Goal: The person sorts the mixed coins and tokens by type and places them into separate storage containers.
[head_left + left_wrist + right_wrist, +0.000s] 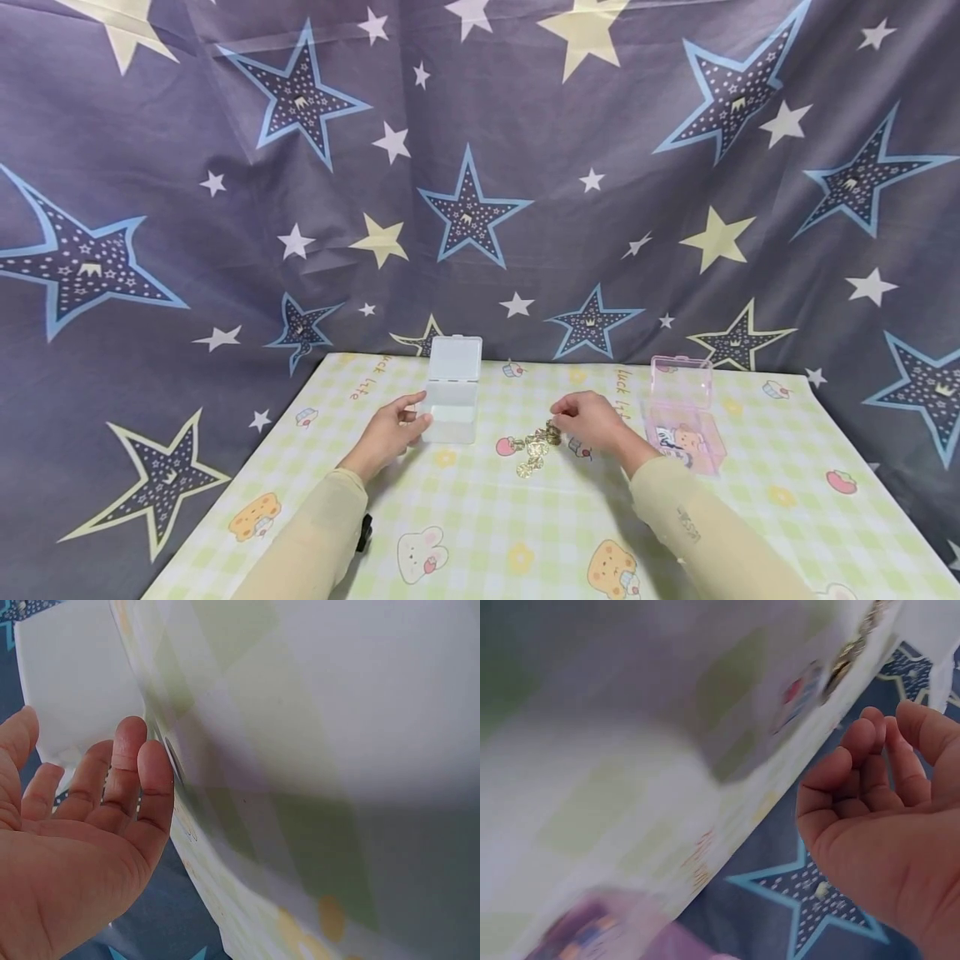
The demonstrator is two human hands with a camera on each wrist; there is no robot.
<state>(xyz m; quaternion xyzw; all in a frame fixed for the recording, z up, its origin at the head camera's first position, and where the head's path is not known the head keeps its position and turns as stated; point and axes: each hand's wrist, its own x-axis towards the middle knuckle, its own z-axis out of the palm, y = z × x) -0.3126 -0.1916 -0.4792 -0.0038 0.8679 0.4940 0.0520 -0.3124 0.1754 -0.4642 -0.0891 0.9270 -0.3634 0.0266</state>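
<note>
A white lidded box stands with its lid raised at the back, left of the middle of the table. My left hand is at its left side, thumb near the front corner and fingers loosely bent. In the left wrist view the box lies beyond those fingers. Gold coins lie in a loose heap right of the box. Over the heap's right end hovers my right hand, fingers bent and thumb close to them. The right wrist view shows coins apart from the fingertips; whether something small is pinched is hidden.
A clear pink box with its lid up stands at the right, printed or filled with small pictures. The checked tablecloth covers the table. Behind its far edge hangs a dark curtain with stars.
</note>
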